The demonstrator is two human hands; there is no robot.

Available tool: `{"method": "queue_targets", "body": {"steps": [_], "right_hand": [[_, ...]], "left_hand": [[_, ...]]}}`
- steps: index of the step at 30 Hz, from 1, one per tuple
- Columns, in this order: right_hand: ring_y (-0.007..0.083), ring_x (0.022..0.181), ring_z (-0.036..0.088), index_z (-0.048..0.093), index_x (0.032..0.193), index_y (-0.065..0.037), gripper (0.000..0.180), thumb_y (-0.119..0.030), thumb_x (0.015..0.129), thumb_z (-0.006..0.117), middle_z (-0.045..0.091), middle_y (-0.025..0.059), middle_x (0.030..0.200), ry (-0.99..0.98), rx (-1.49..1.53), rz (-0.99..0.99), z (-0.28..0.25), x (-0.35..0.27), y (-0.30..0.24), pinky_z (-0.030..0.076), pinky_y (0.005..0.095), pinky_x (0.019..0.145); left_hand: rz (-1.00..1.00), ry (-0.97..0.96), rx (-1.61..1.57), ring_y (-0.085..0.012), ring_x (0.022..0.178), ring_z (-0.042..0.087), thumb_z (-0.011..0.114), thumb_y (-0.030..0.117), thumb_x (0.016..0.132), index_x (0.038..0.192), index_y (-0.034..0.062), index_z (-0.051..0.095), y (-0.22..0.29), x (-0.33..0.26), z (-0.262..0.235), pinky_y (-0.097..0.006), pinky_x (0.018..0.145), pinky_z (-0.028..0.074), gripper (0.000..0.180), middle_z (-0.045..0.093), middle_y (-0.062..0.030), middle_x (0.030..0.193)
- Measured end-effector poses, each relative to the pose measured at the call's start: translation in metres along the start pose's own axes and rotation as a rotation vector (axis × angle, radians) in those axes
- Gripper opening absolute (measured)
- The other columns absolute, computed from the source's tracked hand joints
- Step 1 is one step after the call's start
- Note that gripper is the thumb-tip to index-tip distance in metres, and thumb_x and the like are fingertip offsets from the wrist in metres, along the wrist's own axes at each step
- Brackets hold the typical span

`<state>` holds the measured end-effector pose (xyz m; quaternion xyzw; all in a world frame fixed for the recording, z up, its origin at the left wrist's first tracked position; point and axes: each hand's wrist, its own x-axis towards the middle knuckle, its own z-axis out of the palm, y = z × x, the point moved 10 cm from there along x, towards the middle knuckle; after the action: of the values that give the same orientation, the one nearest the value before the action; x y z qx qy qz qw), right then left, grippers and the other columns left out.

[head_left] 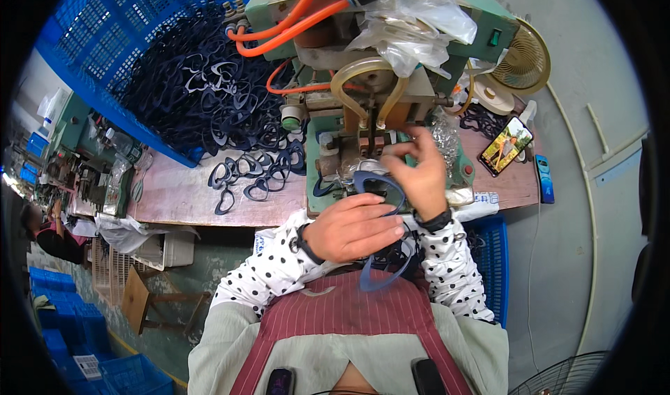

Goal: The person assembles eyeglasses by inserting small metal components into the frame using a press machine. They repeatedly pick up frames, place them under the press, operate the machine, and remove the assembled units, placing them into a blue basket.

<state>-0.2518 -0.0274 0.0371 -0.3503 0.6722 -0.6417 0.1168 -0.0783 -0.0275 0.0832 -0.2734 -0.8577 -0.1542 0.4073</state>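
Note:
My left hand [356, 229] is in front of the machine, its fingers close together around a dark blue spectacle frame [380, 281]. One rim loop of that frame shows above the fingers and the other hangs below, over my apron; its middle is hidden. My right hand [421, 179] is raised beside the machine's tooling [370, 146], with thumb and forefinger bent toward each other near the clamp. Anything between those fingertips is too small to make out. The green bench machine [317, 203] has a clear hose loop coming down to its tooling.
Many dark blue frames spill from a large blue crate [150, 135] onto the pink tabletop [167, 196] at left. Orange air hoses [293, 28] cross above. At right lie a phone [505, 146], a blue box [544, 179] and a fan [523, 56]. Another blue crate [497, 269] stands below.

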Motion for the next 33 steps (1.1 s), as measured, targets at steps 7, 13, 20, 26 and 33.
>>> {"method": "queue_targets", "body": {"steps": [7, 13, 20, 26, 33], "right_hand": [[0.0238, 0.077, 0.068, 0.062, 0.111, -0.005, 0.034, -0.009, 0.078, 0.072, 0.07, 0.011, 0.085, 0.327, -0.562, 0.096, -0.121, 0.009, 0.119, 0.051, 0.0335, 0.069], [0.0327, 0.081, 0.064, 0.064, 0.104, -0.004, 0.027, -0.015, 0.08, 0.071, 0.066, 0.0151, 0.085, 0.16, -0.988, 0.021, -0.102, -0.013, 0.101, 0.05, 0.0409, 0.07], [0.0348, 0.079, 0.062, 0.067, 0.084, -0.003, 0.012, -0.015, 0.083, 0.069, 0.065, 0.0159, 0.085, 0.233, -0.819, -0.084, -0.101, 0.002, 0.128, 0.048, 0.0416, 0.071], [0.0276, 0.077, 0.064, 0.071, 0.087, -0.004, 0.01, -0.013, 0.084, 0.069, 0.067, 0.013, 0.085, 0.34, -0.63, -0.142, -0.109, -0.007, 0.117, 0.05, 0.0355, 0.071], [0.0252, 0.068, 0.066, 0.07, 0.092, -0.005, 0.011, -0.014, 0.086, 0.067, 0.068, 0.0129, 0.077, 0.433, -0.574, -0.018, -0.125, -0.012, 0.139, 0.051, 0.0353, 0.065]], "left_hand": [[0.008, -0.043, -0.065, -0.0276, 0.101, 0.063, 0.06, 0.007, 0.08, 0.116, -0.0009, 0.061, -0.018, -0.008, 0.018, -0.044, 0.094, 0.05, 0.037, 0.064, -0.0117, 0.115], [0.006, -0.023, -0.029, -0.0272, 0.1, 0.063, 0.061, 0.008, 0.079, 0.115, -0.0016, 0.061, -0.017, -0.012, 0.018, -0.044, 0.094, 0.05, 0.036, 0.065, -0.012, 0.114], [-0.007, 0.006, 0.012, -0.0272, 0.1, 0.062, 0.062, 0.009, 0.081, 0.116, 0.0024, 0.061, -0.016, -0.016, 0.021, -0.046, 0.096, 0.048, 0.035, 0.063, -0.0109, 0.118], [-0.153, 0.189, 0.21, -0.0283, 0.103, 0.059, 0.069, 0.017, 0.081, 0.109, 0.0106, 0.065, -0.025, -0.056, -0.005, -0.043, 0.091, 0.043, 0.029, 0.063, -0.0097, 0.115], [-1.234, 0.208, 0.959, -0.0352, 0.118, 0.041, 0.072, 0.021, 0.072, 0.098, 0.0082, 0.063, -0.157, -0.236, -0.056, -0.049, 0.095, 0.03, 0.03, 0.049, -0.0168, 0.127]]}}
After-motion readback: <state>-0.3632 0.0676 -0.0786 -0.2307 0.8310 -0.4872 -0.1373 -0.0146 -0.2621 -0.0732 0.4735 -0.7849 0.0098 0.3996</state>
